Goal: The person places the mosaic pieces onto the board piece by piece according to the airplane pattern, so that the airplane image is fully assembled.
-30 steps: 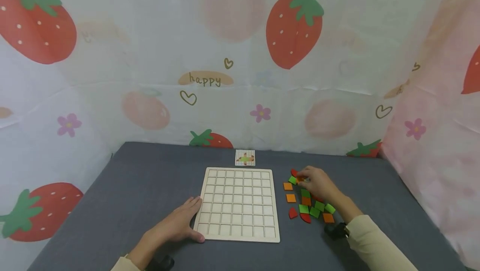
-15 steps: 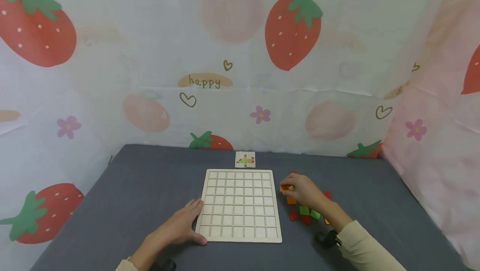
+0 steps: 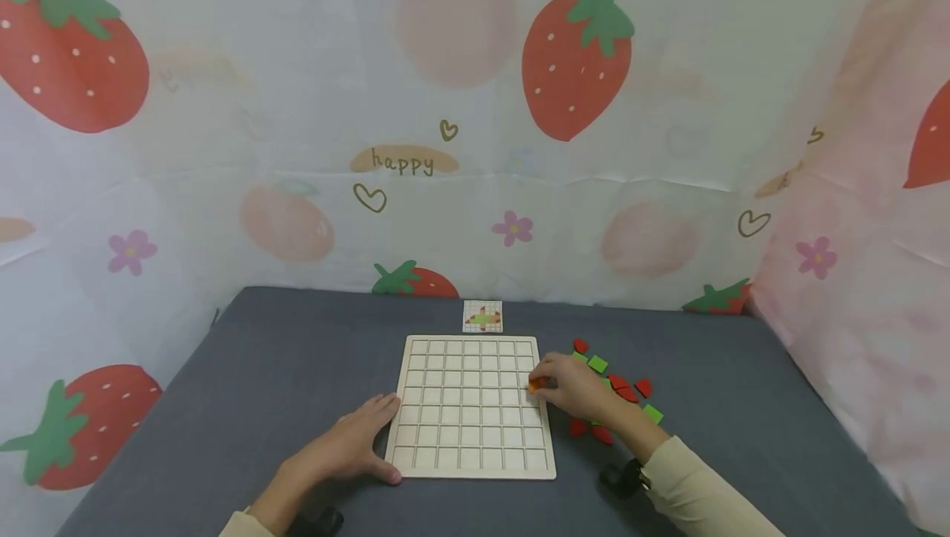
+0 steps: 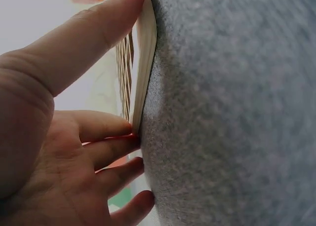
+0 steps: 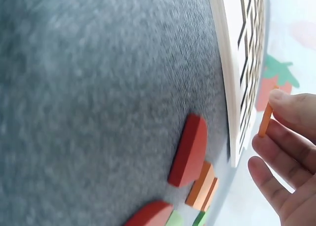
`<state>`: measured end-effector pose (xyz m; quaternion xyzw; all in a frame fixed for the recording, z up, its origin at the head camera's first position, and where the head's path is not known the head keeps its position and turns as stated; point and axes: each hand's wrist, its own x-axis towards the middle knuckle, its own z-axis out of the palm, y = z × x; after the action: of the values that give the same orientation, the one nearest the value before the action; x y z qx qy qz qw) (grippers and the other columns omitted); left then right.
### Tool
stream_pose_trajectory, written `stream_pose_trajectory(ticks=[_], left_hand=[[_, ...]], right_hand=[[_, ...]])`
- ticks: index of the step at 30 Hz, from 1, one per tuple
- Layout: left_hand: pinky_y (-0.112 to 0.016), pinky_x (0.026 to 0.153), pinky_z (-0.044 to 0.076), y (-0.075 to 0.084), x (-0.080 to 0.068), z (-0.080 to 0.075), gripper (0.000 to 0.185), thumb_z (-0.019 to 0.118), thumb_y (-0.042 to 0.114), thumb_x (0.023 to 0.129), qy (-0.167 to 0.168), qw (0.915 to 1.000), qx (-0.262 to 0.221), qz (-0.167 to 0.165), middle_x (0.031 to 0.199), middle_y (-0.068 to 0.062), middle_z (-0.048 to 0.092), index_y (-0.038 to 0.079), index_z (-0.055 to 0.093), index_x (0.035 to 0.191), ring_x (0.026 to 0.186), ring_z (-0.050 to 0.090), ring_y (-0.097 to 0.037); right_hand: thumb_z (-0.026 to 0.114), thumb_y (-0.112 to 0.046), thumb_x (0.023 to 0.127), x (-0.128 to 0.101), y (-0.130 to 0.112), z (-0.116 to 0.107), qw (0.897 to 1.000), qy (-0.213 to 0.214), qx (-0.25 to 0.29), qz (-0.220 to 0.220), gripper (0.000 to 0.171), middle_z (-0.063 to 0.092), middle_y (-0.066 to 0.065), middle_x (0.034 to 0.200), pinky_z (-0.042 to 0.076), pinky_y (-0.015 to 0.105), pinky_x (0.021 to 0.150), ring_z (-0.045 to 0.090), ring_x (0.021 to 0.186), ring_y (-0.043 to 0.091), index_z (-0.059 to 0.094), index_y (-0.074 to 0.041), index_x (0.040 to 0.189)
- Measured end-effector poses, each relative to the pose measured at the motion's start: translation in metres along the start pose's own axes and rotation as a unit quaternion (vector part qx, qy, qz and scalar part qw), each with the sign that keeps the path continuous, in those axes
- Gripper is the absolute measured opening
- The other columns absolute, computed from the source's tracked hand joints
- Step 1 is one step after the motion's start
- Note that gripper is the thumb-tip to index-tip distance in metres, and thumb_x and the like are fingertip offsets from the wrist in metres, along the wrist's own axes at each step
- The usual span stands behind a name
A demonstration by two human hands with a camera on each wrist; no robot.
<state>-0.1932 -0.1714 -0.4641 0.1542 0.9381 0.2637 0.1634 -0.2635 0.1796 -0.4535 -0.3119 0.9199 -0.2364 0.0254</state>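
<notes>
Your right hand (image 3: 575, 388) fingers now pinch an orange tile (image 3: 536, 386), carried from the loose tile pile (image 3: 619, 393) to the grid board (image 3: 472, 405) right edge, ready for a cell; your left hand (image 3: 349, 446) rests flat, fingers spread, steadying the board's near-left corner on the table (image 3: 282, 372).

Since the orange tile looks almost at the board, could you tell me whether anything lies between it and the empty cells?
Nothing visible does. The right hand pinches the orange tile over the right edge of the wooden grid board, whose cells all look empty. The left hand rests only against its left edge, and the loose tiles lie off to the right.
</notes>
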Motion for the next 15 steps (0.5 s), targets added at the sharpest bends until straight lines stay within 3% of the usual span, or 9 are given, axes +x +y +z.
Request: stream_pose_trajectory(ticks=[15], left_hand=[[-0.067, 0.108, 0.025, -0.0025, -0.0009, -0.0005, 0.105, 0.089, 0.032, 0.063, 0.009, 0.9998, -0.010, 0.013, 0.153, -0.024, 0.036, -0.007, 0.037, 0.146, 0.144, 0.027, -0.046]], right_hand=[[0.074, -0.012, 0.085, 0.0062, -0.0073, 0.0087, 0.999, -0.019, -0.031, -0.028, 0.021, 0.068, 0.006, 0.100, 0.053, 0.026, 0.073, 0.064, 0.088, 0.019, 0.074, -0.004, 0.104]])
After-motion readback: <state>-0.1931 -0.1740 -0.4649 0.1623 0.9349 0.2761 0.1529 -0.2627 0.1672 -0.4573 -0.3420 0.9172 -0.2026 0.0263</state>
